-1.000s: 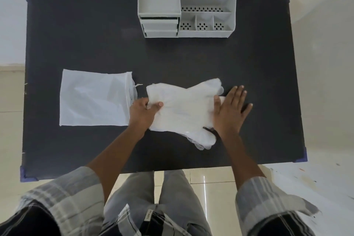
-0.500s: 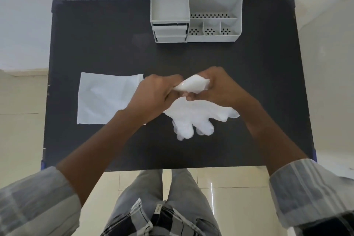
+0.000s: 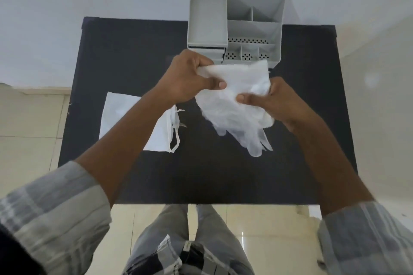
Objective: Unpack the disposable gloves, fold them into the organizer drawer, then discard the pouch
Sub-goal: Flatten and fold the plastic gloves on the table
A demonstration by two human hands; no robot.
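Raised gloves (image 3: 234, 100), pinched between both hands' fingers (image 3: 214, 83)

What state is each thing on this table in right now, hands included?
Gloves: out of the pouch, lifted off the table, held as a bunch, fingers hanging down.
Left hand: gripping the gloves' upper left edge.
Right hand: pinching the gloves' right side.
Pouch: lying flat on the table, partly hidden by the left arm.
Organizer: upright at the far edge, open compartments bare; drawer hidden behind the left hand.

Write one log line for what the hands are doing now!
left hand: grips gloves | right hand: grips gloves | pouch: on table
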